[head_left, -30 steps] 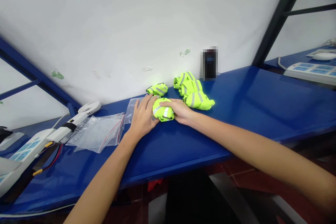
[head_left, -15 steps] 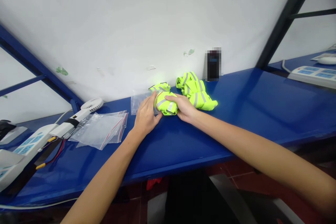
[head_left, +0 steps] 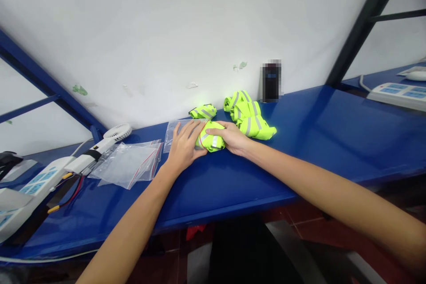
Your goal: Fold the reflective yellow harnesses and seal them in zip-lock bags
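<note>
A rolled yellow-green reflective bundle [head_left: 214, 140] lies partly inside the mouth of a clear plastic bag [head_left: 170, 132], whose red seal line crosses the bundle. My left hand [head_left: 183, 144] rests over the bag and the bundle's left end, fingers spread. My right hand [head_left: 233, 137] grips the bundle's right side, thumb on top. Just behind my hands, against the wall, sits another rolled bundle [head_left: 203, 111]. To the right of my right hand lies a looser heap of the same reflective fabric [head_left: 248, 115].
Several clear bags [head_left: 128, 164] lie on the blue table [head_left: 226, 191] at left, beside a white fan [head_left: 117, 132] and a power strip [head_left: 40, 184]. A pixelated dark object [head_left: 270, 82] stands by the wall. Another power strip [head_left: 399, 94] is at far right.
My left hand has opened out and moved slightly left over the bag. The bundle has shifted a little lower, and the red seal line now sits further right across it.
</note>
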The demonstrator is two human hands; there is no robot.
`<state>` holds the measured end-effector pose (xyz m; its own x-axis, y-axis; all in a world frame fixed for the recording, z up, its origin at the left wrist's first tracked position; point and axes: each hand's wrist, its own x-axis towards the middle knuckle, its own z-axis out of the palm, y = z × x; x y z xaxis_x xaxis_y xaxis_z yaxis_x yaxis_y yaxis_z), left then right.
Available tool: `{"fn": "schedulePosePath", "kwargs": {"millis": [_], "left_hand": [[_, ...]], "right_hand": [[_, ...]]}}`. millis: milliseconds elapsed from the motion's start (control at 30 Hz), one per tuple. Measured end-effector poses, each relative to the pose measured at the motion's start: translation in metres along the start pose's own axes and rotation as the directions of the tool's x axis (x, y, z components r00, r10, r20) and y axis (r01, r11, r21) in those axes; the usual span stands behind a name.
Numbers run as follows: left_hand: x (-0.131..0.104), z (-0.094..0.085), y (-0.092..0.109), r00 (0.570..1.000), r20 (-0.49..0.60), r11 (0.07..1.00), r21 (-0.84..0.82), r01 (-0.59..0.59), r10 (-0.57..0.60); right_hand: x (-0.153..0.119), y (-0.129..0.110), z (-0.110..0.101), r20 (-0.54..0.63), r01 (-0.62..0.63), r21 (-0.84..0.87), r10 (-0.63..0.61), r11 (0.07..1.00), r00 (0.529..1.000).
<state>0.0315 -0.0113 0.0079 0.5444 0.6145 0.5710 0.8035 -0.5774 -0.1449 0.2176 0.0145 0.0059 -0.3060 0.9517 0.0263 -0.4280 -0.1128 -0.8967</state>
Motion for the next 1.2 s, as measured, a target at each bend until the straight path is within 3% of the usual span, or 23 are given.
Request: {"fn": "schedulePosePath", "kwargs": {"millis": [233, 433, 633, 767, 1067, 1200], "left_hand": [[0.001, 0.0, -0.004, 0.999, -0.005, 0.999, -0.016, -0.042, 0.042], [0.002, 0.002, -0.001, 0.999, -0.013, 0.999, -0.018, -0.04, 0.04], [0.004, 0.003, 0.007, 0.999, 0.01, 0.999, -0.012, -0.044, 0.045], [0.003, 0.004, 0.009, 0.999, -0.03, 0.999, -0.01, -0.034, 0.034], [0.005, 0.004, 0.013, 1.0, 0.021, 0.999, -0.04, 0.012, -0.011], [0.004, 0.004, 0.014, 0.998, 0.061, 0.996, -0.088, 0.025, -0.02]], "right_hand": [[-0.003, -0.003, 0.002, -0.02, 0.098, -0.12, -0.101, 0.988, 0.995], [-0.005, -0.005, 0.005, -0.051, 0.102, -0.243, -0.118, 0.965, 0.992], [0.0, 0.002, 0.0, -0.032, 0.202, -0.483, -0.248, 0.852, 0.968], [0.003, 0.004, -0.003, 0.006, 0.277, -0.51, -0.319, 0.814, 0.948], [-0.005, 0.005, 0.001, 0.011, 0.311, -0.57, -0.371, 0.76, 0.928], [-0.008, 0.004, 0.0, 0.05, 0.263, -0.631, -0.299, 0.73, 0.953]]}}
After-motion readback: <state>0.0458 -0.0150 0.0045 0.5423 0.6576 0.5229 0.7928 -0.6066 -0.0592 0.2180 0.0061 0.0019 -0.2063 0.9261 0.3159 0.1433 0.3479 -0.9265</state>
